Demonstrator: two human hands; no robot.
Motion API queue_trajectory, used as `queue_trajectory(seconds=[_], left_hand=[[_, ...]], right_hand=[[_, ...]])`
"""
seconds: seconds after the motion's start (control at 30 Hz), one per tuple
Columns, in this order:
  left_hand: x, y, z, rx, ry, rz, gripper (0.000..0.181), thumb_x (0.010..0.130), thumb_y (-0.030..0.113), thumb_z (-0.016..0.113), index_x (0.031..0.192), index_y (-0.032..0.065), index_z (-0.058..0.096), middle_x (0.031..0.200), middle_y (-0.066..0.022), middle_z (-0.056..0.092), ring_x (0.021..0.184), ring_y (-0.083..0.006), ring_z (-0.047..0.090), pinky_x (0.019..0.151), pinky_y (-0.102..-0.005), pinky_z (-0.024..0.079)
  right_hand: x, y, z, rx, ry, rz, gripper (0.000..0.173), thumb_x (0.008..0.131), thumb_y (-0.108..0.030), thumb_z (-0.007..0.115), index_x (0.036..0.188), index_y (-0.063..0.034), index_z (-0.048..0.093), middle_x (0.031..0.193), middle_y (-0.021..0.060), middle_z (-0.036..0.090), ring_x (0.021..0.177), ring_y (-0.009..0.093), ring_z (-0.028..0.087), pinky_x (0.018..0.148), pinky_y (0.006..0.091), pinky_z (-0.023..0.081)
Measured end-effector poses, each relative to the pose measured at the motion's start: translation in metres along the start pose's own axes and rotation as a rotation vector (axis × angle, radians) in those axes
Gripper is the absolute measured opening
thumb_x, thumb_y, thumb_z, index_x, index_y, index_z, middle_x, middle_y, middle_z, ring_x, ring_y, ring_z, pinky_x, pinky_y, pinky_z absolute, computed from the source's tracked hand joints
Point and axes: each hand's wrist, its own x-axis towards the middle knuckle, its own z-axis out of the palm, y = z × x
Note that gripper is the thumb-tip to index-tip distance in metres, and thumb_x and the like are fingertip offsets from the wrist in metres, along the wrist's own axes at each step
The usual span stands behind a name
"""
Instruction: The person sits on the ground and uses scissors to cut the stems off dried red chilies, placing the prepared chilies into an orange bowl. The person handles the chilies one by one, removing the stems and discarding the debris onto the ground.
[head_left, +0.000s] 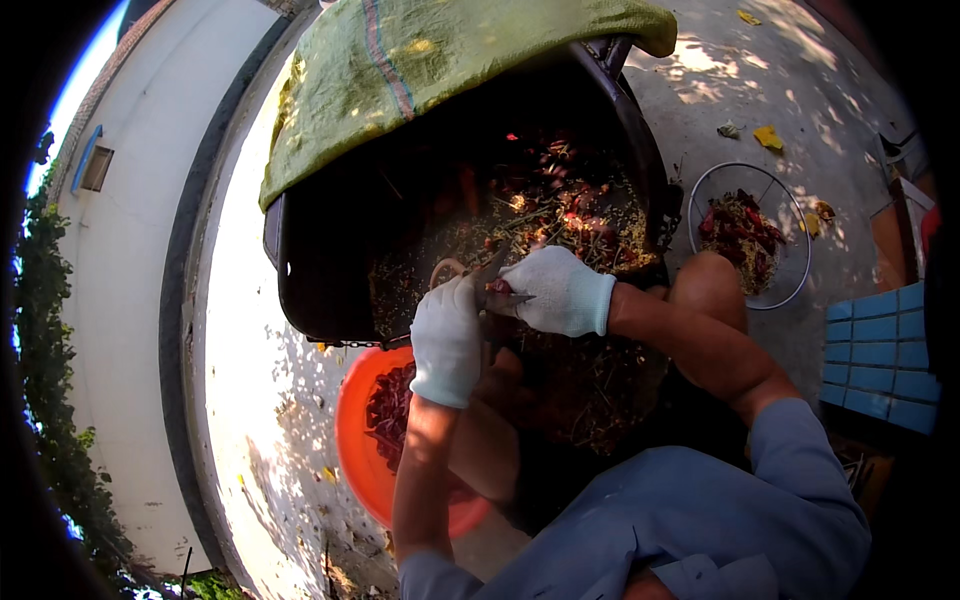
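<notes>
My left hand (448, 334), in a white knit glove, grips a pair of scissors. One curved handle loop (448, 268) shows above its fingers. The scissor blades (511, 300) stand apart and point towards my right hand (559, 291), gloved the same way. Between the blades is a dried red chili (498, 286), its end pinched in my right fingers; most of it is hidden. Both hands are over the near side of a large dark bin (330, 304). Inside it lie chili pieces, pale seeds and stems (559, 217), partly in deep shade.
A green woven sack (465, 52) drapes over the bin's far side. An orange basin (356, 450) of dried red chilies stands by my left forearm. To the right, a round wire-rimmed basket (808, 240) holds chilies and seeds, near a blue-tiled block (877, 352). A white wall (150, 300) runs along the left.
</notes>
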Motion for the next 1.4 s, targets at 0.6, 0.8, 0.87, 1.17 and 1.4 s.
queue_trajectory(seconds=[0.6, 0.8, 0.87, 1.17, 1.4], left_hand=[[0.004, -0.068, 0.017, 0.147, -0.104, -0.737, 0.041, 0.086, 0.026, 0.068, 0.124, 0.012, 0.062, 0.097, -0.0171, 0.072, 0.091, -0.0365, 0.069, 0.08, -0.0458, 0.054], [-0.001, -0.112, 0.036, 0.228, -0.056, -0.737, 0.039, 0.087, 0.023, 0.068, 0.124, 0.0104, 0.063, 0.108, -0.0185, 0.07, 0.098, -0.0307, 0.069, 0.084, -0.0404, 0.054], [-0.004, -0.112, 0.041, -0.084, 0.085, -0.669, 0.039, 0.089, 0.019, 0.068, 0.126, 0.0072, 0.062, 0.113, -0.0171, 0.07, 0.1, -0.0252, 0.068, 0.086, -0.0359, 0.054], [0.019, 0.014, 0.005, -1.373, 0.139, -0.482, 0.051, 0.09, 0.007, 0.065, 0.138, -0.0009, 0.05, 0.121, -0.0092, 0.061, 0.106, -0.0156, 0.06, 0.095, -0.0304, 0.05], [0.013, 0.014, 0.024, -1.07, 0.342, -0.358, 0.034, 0.092, 0.002, 0.063, 0.125, -0.0013, 0.06, 0.124, -0.0117, 0.062, 0.112, -0.0193, 0.06, 0.098, -0.0314, 0.048]], right_hand=[[0.011, 0.005, -0.031, 1.137, 0.082, 0.511, 0.028, 0.095, -0.02, 0.068, 0.116, -0.0019, 0.062, 0.098, 0.003, 0.069, 0.087, 0.011, 0.061, 0.082, 0.0293, 0.051], [0.017, 0.012, -0.019, 1.187, 0.12, 0.36, 0.03, 0.091, -0.01, 0.07, 0.119, -0.003, 0.06, 0.106, 0.0042, 0.069, 0.097, 0.012, 0.062, 0.089, 0.0297, 0.051], [0.019, 0.012, -0.018, 1.187, 0.111, 0.366, 0.033, 0.09, -0.008, 0.071, 0.12, -0.0025, 0.059, 0.109, 0.005, 0.068, 0.099, 0.013, 0.062, 0.09, 0.0305, 0.05], [0.02, 0.007, -0.01, 0.966, -0.114, 0.139, 0.037, 0.088, -0.009, 0.07, 0.122, -0.0014, 0.057, 0.112, 0.0083, 0.067, 0.103, 0.016, 0.062, 0.091, 0.0325, 0.05], [0.024, 0.005, -0.01, 0.974, -0.372, 0.113, 0.049, 0.087, -0.007, 0.067, 0.133, 0.0003, 0.052, 0.115, 0.0098, 0.065, 0.107, 0.016, 0.06, 0.094, 0.0323, 0.05]])
